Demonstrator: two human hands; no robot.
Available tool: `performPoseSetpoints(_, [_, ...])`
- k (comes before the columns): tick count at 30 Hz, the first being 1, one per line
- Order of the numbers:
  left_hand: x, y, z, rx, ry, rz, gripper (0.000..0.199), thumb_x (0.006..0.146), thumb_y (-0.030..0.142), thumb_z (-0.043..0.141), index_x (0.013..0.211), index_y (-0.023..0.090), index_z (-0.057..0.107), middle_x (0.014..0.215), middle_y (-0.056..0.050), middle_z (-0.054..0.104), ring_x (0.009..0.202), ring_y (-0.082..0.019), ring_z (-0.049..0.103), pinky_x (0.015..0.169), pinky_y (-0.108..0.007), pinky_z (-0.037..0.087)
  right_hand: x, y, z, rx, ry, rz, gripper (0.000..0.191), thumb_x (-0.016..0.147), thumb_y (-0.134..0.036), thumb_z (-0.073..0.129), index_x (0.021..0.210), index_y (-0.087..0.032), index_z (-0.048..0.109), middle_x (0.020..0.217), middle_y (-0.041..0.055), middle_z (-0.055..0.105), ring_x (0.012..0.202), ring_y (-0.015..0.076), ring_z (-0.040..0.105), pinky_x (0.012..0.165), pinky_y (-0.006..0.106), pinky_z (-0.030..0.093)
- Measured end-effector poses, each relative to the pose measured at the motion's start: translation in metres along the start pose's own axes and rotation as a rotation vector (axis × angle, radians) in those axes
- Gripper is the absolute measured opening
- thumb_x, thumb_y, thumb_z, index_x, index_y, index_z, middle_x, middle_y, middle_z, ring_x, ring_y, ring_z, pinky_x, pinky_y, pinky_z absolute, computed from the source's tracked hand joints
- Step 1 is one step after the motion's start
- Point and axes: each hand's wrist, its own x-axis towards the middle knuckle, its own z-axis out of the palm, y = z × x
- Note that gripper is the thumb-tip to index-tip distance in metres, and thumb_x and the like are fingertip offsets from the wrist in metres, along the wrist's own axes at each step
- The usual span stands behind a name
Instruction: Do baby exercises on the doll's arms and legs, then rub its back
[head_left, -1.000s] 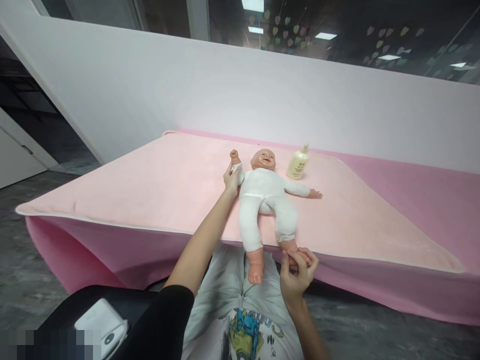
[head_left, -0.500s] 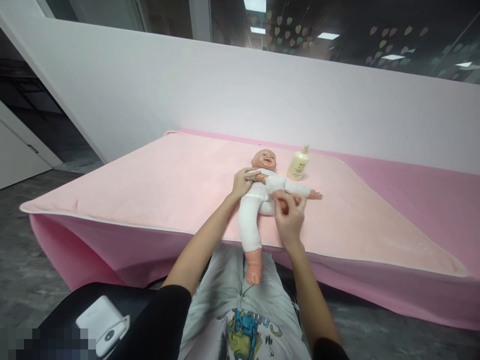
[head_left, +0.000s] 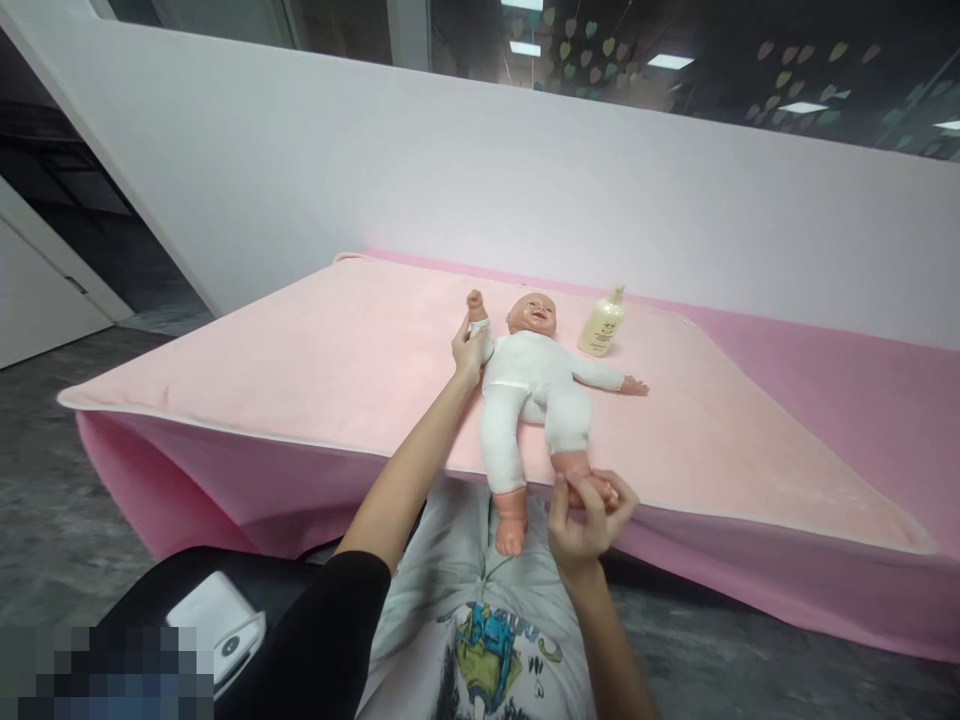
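Note:
A baby doll (head_left: 534, 358) with a white cloth body lies on its back on the pink blanket (head_left: 300, 370), its head away from me. My left hand (head_left: 469, 348) is closed around the doll's arm on the left side, just below its raised fist. Lower down, my right hand (head_left: 589, 510) grips the doll's foot on the right side, fingers wrapped over it. The doll's other arm stretches out to the right on the blanket. Its other foot hangs past the table's front edge above my lap.
A pale yellow pump bottle (head_left: 601, 322) stands right of the doll's head. Behind the table rises a white wall (head_left: 465, 180) with a window above. A white device (head_left: 217, 620) rests on a black seat (head_left: 187, 565) at the lower left.
The doll's left-side arm went from across its chest out to the side with my left hand. My right hand lowered the doll's bent leg toward me, straightening it.

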Motion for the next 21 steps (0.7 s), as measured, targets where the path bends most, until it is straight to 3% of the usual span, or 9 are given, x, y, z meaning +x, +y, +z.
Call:
performPoseSetpoints(3, [-0.008, 0.008, 0.004, -0.024, -0.155, -0.038, 0.055, 0.063, 0.016, 0.072, 0.117, 0.015, 0.066, 0.12, -0.008, 0.068, 0.113, -0.026, 0.061, 0.097, -0.039, 0.049, 0.034, 0.017, 0.042, 0.06, -0.052, 0.075, 0.012, 0.084, -0.02, 0.06, 0.095, -0.02, 0.064, 0.098, 0.0078, 0.046, 0.091, 0.0183, 0.058, 0.075, 0.033, 0.053])
performPoseSetpoints(5, [-0.013, 0.012, 0.004, 0.026, -0.314, 0.009, 0.044, 0.056, 0.013, 0.075, 0.101, 0.014, 0.074, 0.113, -0.009, 0.07, 0.113, -0.028, 0.061, 0.1, -0.04, 0.047, 0.06, 0.031, 0.072, 0.057, -0.208, 0.135, 0.014, 0.087, -0.028, 0.055, 0.092, -0.021, 0.066, 0.097, 0.0072, 0.046, 0.094, 0.0191, 0.057, 0.078, 0.033, 0.053])
performPoseSetpoints(7, [-0.016, 0.013, 0.003, 0.043, -0.379, 0.036, 0.042, 0.054, 0.014, 0.077, 0.096, 0.015, 0.075, 0.111, -0.009, 0.071, 0.113, -0.028, 0.061, 0.102, -0.04, 0.045, 0.073, 0.039, 0.087, 0.037, -0.315, 0.172, 0.016, 0.087, -0.032, 0.055, 0.091, -0.022, 0.067, 0.093, 0.0058, 0.046, 0.097, 0.0205, 0.057, 0.077, 0.033, 0.053])
performPoseSetpoints(10, [-0.014, 0.012, 0.0, -0.021, -0.281, -0.063, 0.057, 0.056, 0.019, 0.079, 0.112, 0.017, 0.069, 0.112, -0.008, 0.07, 0.106, -0.025, 0.064, 0.094, -0.038, 0.05, 0.06, 0.032, 0.069, 0.033, -0.245, 0.165, 0.014, 0.086, -0.03, 0.059, 0.094, -0.021, 0.066, 0.092, 0.0056, 0.047, 0.095, 0.0195, 0.057, 0.075, 0.032, 0.053])
performPoseSetpoints(13, [-0.005, 0.01, -0.003, -0.072, -0.014, -0.159, 0.062, 0.065, 0.027, 0.075, 0.125, 0.018, 0.061, 0.11, -0.008, 0.07, 0.095, -0.022, 0.067, 0.083, -0.033, 0.054, 0.023, 0.017, 0.026, 0.03, -0.037, 0.101, 0.013, 0.083, -0.017, 0.063, 0.095, -0.019, 0.063, 0.093, 0.0057, 0.047, 0.084, 0.0153, 0.056, 0.069, 0.028, 0.052])
performPoseSetpoints(16, [0.004, 0.007, -0.005, -0.052, 0.232, -0.17, 0.057, 0.074, 0.029, 0.067, 0.129, 0.018, 0.056, 0.112, -0.008, 0.068, 0.094, -0.02, 0.067, 0.08, -0.029, 0.054, 0.01, 0.015, 0.001, 0.053, -0.038, 0.006, 0.014, 0.081, -0.012, 0.063, 0.093, -0.019, 0.061, 0.095, 0.0065, 0.048, 0.083, 0.0151, 0.057, 0.065, 0.027, 0.051])
performPoseSetpoints(19, [0.006, 0.005, -0.004, 0.009, 0.24, -0.105, 0.057, 0.076, 0.026, 0.063, 0.132, 0.019, 0.053, 0.117, -0.009, 0.066, 0.097, -0.019, 0.066, 0.082, -0.029, 0.053, 0.037, 0.03, 0.016, 0.022, -0.009, 0.085, 0.008, 0.084, -0.02, 0.059, 0.092, -0.018, 0.061, 0.091, 0.0067, 0.048, 0.084, 0.0174, 0.057, 0.071, 0.033, 0.052])
performPoseSetpoints(21, [0.0, 0.006, -0.002, 0.105, 0.081, 0.023, 0.055, 0.074, 0.023, 0.063, 0.128, 0.019, 0.057, 0.118, -0.009, 0.066, 0.102, -0.021, 0.064, 0.087, -0.031, 0.052, 0.066, 0.043, 0.043, 0.017, -0.003, 0.136, 0.012, 0.087, -0.028, 0.056, 0.091, -0.018, 0.061, 0.092, 0.0081, 0.05, 0.09, 0.02, 0.057, 0.081, 0.039, 0.051])
